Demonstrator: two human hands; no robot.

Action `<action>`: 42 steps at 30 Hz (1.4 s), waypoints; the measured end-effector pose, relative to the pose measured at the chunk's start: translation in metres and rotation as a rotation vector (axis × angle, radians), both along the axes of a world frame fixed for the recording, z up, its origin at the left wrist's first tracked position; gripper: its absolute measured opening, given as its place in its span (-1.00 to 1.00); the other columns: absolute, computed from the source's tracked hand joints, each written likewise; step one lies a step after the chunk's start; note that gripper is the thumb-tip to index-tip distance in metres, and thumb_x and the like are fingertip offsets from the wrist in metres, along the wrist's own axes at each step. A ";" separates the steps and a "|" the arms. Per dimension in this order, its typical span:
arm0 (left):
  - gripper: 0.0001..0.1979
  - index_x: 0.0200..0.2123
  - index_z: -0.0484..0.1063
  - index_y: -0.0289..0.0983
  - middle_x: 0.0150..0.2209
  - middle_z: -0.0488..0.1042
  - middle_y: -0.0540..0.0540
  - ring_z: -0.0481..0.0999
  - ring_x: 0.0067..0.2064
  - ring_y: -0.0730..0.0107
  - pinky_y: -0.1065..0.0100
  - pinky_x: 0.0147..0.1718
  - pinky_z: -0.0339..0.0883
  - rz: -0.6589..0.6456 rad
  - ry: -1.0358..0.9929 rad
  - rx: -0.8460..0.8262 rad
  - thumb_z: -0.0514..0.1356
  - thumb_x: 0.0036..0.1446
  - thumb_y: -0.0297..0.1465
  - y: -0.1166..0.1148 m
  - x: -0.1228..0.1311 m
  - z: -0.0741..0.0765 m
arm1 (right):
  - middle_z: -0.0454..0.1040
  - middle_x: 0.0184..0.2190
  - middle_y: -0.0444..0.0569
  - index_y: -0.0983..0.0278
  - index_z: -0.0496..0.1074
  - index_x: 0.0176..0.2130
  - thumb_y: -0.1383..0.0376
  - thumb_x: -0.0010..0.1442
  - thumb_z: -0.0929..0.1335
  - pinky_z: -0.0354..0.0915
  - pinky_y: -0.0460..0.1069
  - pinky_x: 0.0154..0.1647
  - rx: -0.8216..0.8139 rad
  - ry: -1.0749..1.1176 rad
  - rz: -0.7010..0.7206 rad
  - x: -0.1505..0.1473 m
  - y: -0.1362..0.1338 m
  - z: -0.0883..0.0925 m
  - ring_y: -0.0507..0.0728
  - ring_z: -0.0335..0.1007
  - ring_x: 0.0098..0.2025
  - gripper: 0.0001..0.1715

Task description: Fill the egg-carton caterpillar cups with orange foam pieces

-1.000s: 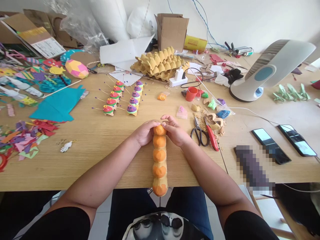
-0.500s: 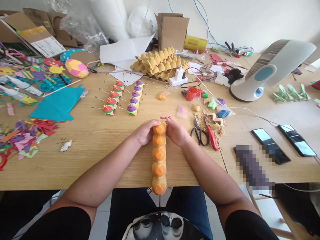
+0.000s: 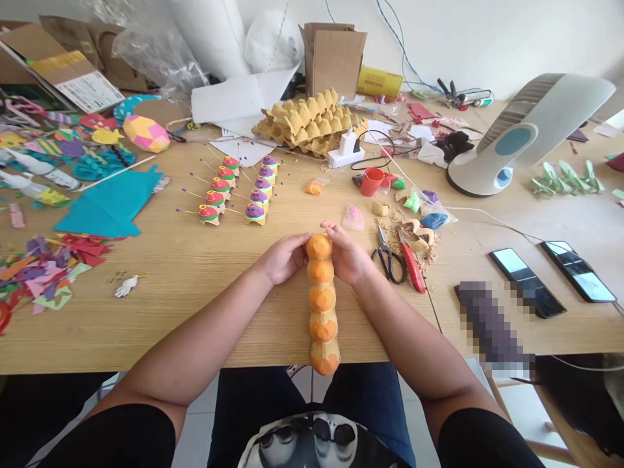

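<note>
A strip of egg-carton cups [image 3: 322,316] points lengthwise toward me, its near end at the table's front edge. Orange clay caps the tops of its several bumps. My left hand [image 3: 286,259] curls against the left side of the far cup, thumb along its top edge. From the other side my right hand [image 3: 347,255] closes round the same cup, fingertips beyond its far end. Between them the strip is gripped; the undersides of the fingers are hidden. Scissors [image 3: 389,257] and a red utility knife [image 3: 412,263] lie right of my right hand.
Two decorated carton strips, one red and green [image 3: 220,187], one purple [image 3: 262,186], bristle with pins beyond my left hand. Orange clay [image 3: 314,188], a red cup [image 3: 372,181] and stacked egg trays [image 3: 307,120] sit farther back. A white fan [image 3: 511,140] and phones [image 3: 527,283] stand right.
The carton strip has shifted a little to the right, and its far end now sits closer to my right palm. Both hands stay at that end.
</note>
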State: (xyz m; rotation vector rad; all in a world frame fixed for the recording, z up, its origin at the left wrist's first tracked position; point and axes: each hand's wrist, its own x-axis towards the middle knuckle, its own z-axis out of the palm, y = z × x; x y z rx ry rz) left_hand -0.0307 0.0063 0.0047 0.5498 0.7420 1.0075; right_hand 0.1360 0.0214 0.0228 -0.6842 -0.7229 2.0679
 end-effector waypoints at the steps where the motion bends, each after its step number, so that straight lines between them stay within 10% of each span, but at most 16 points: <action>1: -0.81 -0.27 0.62 -0.34 -0.31 0.62 -0.11 0.53 -0.30 0.33 0.32 -0.26 0.37 0.003 0.005 0.003 0.32 0.19 -0.31 0.000 0.000 -0.001 | 0.48 -0.46 -0.25 0.12 0.32 -0.12 0.17 0.14 0.46 0.40 -0.05 -0.40 -0.003 0.003 0.007 0.000 0.000 0.001 0.06 0.45 -0.44 -0.66; 26: -0.74 -0.27 0.59 -0.31 -0.29 0.64 -0.11 0.60 -0.28 0.34 0.35 -0.21 0.44 0.157 -0.073 -0.079 0.30 0.25 -0.20 0.005 0.000 0.002 | 0.61 -0.24 -0.18 0.14 0.43 -0.04 0.32 0.11 0.52 0.46 -0.08 -0.23 0.028 -0.007 0.011 0.003 0.006 -0.007 0.03 0.55 -0.27 -0.58; 42: -0.66 -0.40 0.59 -0.29 -0.41 0.59 0.00 0.50 -0.39 0.46 0.42 -0.33 0.33 0.143 0.171 0.179 0.57 -0.20 -0.26 0.001 -0.005 0.002 | 0.58 -0.29 -0.22 0.11 0.48 -0.07 0.22 0.16 0.51 0.42 -0.13 -0.36 0.099 -0.005 -0.079 0.007 0.010 -0.006 -0.01 0.49 -0.35 -0.67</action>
